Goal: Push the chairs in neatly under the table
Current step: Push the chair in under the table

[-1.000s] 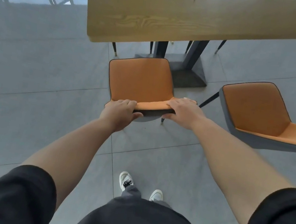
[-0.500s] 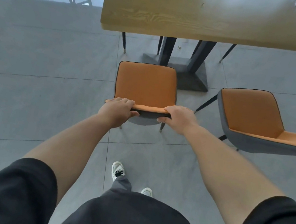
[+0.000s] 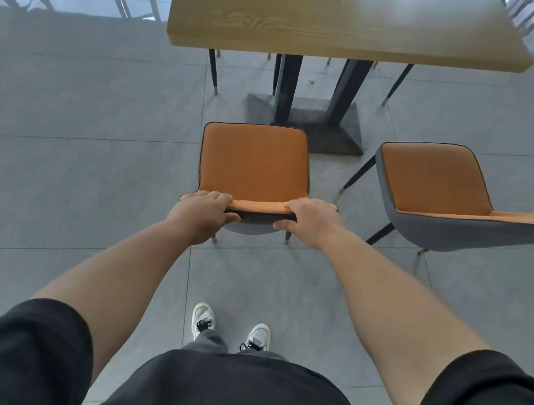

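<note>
Squared up since a second ago, the chair point(image 3: 253, 162) now faces the table point(image 3: 348, 17) straight on instead of sitting skewed, and both feet stand level behind it. Nearest the body, the left hand point(image 3: 203, 215) wraps the left end of the backrest top, fingers point(image 3: 216, 196) curled over the front edge and thumb pressed on the back. The right hand point(image 3: 309, 221) clamps the right end the same way. Beyond the knuckles the orange seat lies fully out in the open, its front edge near the dark pedestal base point(image 3: 305, 121) and well short of the tabletop's near edge.

To push well, I judge both hands should press evenly, so the seat slides straight and does not swing. Aim it left of the pedestal posts, where the base could catch the front legs. Off to the right of the right hand, a second chair point(image 3: 435, 182) stands turned at an angle, also pulled out. Farther still, thin legs of other chairs show under the table's far side.
</note>
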